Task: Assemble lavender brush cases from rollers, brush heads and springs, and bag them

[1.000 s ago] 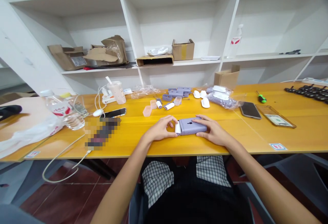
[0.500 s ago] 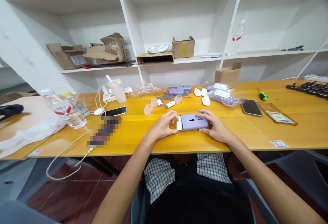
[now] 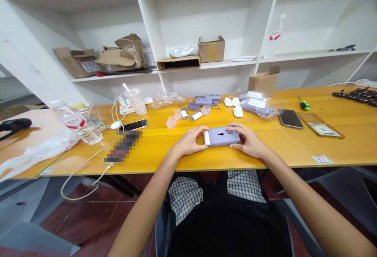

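Right now you have the purple case (image 3: 222, 136) flat on the yellow table (image 3: 165, 153), just above the middle of the frame, and by the look of it you are seating the white roller (image 3: 207, 138) at its left end. Your left hand (image 3: 190, 142) pinches that roller between thumb and fingertips. Your right hand (image 3: 250, 144) is curled over the case's right end, fingers on top and thumb at the near edge, pressing it down. The next move, I judge, calls for a steady brace from the right while the left pushes straight in without tilting the roller. Above your hands lie small pink cups (image 3: 171, 121), spare rollers (image 3: 196, 115), more purple parts (image 3: 204, 101) and white shells (image 3: 237, 111), all near the case but apart from it. A phone (image 3: 290, 118) sits to the right, with a screwdriver (image 3: 303, 103) beyond it. None of these crowds the case.
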`<action>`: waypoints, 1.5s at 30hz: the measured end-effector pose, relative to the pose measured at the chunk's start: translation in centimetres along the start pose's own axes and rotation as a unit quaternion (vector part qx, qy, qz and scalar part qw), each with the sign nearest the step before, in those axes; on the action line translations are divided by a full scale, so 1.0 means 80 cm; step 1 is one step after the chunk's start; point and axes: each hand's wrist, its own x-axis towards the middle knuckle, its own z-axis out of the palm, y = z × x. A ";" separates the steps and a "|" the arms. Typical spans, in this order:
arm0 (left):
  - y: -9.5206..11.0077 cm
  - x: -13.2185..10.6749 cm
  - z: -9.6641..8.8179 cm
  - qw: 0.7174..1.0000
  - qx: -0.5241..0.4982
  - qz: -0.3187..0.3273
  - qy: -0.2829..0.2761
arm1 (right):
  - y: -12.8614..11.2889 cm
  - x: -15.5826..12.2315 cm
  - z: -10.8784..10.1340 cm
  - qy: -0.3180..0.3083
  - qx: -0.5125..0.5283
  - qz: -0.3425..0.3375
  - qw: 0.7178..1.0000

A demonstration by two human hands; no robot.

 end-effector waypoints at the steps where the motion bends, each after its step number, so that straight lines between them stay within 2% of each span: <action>1: 0.001 0.000 -0.001 1.000 0.006 -0.007 -0.004 | 0.000 0.000 -0.001 -0.003 0.000 -0.002 1.000; 10: 0.006 -0.002 -0.007 0.999 0.016 -0.022 -0.035 | -0.002 -0.002 -0.001 -0.039 -0.025 -0.008 0.999; 18: 0.011 -0.002 -0.007 0.997 0.030 -0.040 -0.054 | 0.000 0.000 -0.001 -0.032 -0.017 -0.030 0.999; 28: 0.001 -0.001 -0.005 0.998 0.025 -0.032 -0.055 | 0.000 0.000 -0.001 -0.026 -0.022 -0.034 0.999; 35: 0.000 -0.001 -0.002 0.996 0.062 -0.029 -0.052 | 0.000 0.000 -0.002 -0.025 -0.029 -0.037 0.999; 45: -0.004 0.000 -0.004 0.998 0.025 -0.033 -0.055 | 0.005 0.000 -0.001 -0.033 -0.030 -0.043 0.998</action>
